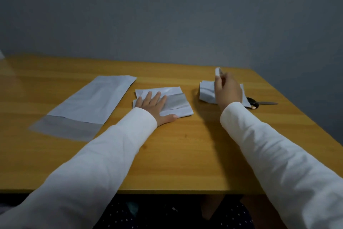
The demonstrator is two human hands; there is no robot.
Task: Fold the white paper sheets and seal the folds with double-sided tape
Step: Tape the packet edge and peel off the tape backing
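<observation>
Pressing flat on the folded sheet (163,102) near the middle of the tabletop (185,154), the person's left hand (155,107) lies with fingers straight and spread, the thumb stretched along the sheet's near edge. A greyer flap crosses the top of that fold, just beyond the fingertips. The right hand (229,90) is raised over the far right part of the tabletop, its fingers curled around a small white object that looks like the tape roll (218,71), though its shape is too blurred to be sure. Under that hand lies a crumpled or loosely folded piece of paper (207,92), and just beside it, toward the right edge, a pair of scissors (259,103) with dark handles. Toward the left edge a long unfolded sheet (89,102) lies at a slant, with a greyer band at its near end. To my eye the step in hand is bringing tape to the held fold. Doing it well would mean keeping the left palm firm so the flap does not spring open, laying the tape straight along the flap's edge, and rubbing it down from one end to the other so no wrinkle gets trapped.
</observation>
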